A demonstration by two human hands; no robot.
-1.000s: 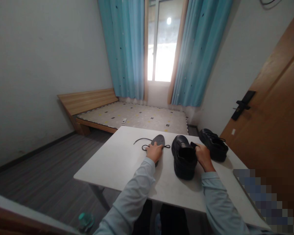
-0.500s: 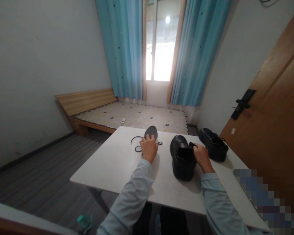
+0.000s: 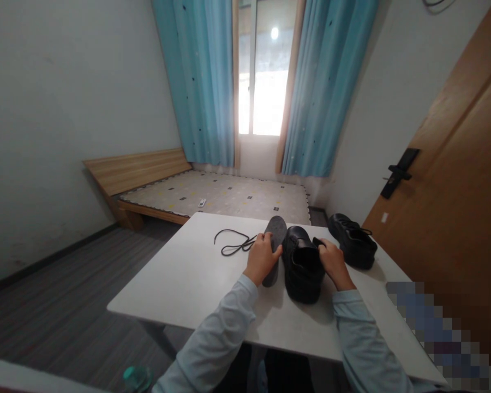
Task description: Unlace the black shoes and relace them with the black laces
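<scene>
My left hand [image 3: 263, 255] grips a dark grey insole [image 3: 276, 229] by its side, just left of a black shoe [image 3: 304, 278]. The shoe stands upright with its opening toward me. At its right edge, my right hand [image 3: 331, 257] is closed on the shoe's tongue [image 3: 318, 242], which is pulled out to the side. Left of the insole a loose black shoelace [image 3: 233, 250] lies in loops on the white table [image 3: 167, 273]. A second black shoe [image 3: 354, 243], with its lace in, stands farther right.
Behind the table is a low bed [image 3: 221, 191] with a small white device [image 3: 202, 202] on it. A wooden door [image 3: 454, 164] stands at the right. On the floor at lower left is a green-capped bottle [image 3: 137, 377].
My left hand has moved right with the insole, from over the shoelace to beside the black shoe. More of the shoelace now shows. My right hand stays at the shoe's tongue.
</scene>
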